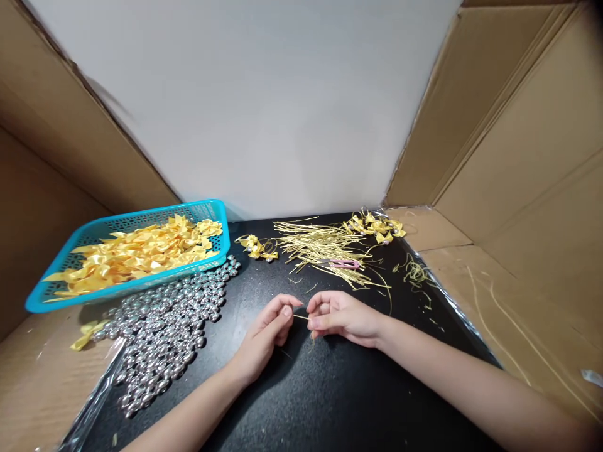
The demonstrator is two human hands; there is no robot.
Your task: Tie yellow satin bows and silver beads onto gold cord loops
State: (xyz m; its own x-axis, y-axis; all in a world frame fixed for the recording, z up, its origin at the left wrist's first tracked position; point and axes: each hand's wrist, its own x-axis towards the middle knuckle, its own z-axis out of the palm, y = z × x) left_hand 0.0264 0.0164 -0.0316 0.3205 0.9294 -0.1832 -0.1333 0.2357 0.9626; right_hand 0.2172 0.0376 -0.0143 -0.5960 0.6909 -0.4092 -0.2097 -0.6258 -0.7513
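Between my two hands a short piece of thin gold cord (301,317) is stretched, above the black table. My left hand (273,323) pinches one end between thumb and forefinger. The other end is in the pinched fingers of my right hand (336,319), with a small frayed bit showing below them. Just beyond the hands lies a pile of cut gold cords (315,242), with pink-handled snips (342,263) on top. A small group of yellow bows with cord loops (258,248) sits left of that pile.
At the left, a blue basket (127,287) holds yellow ribbon bows (146,251). Silver beads (164,336) spread in front of it, beside a loose yellow bow (87,334). More looped bows (374,225) and a cord tangle (417,273) lie at right. Cardboard walls (527,138) flank the table.
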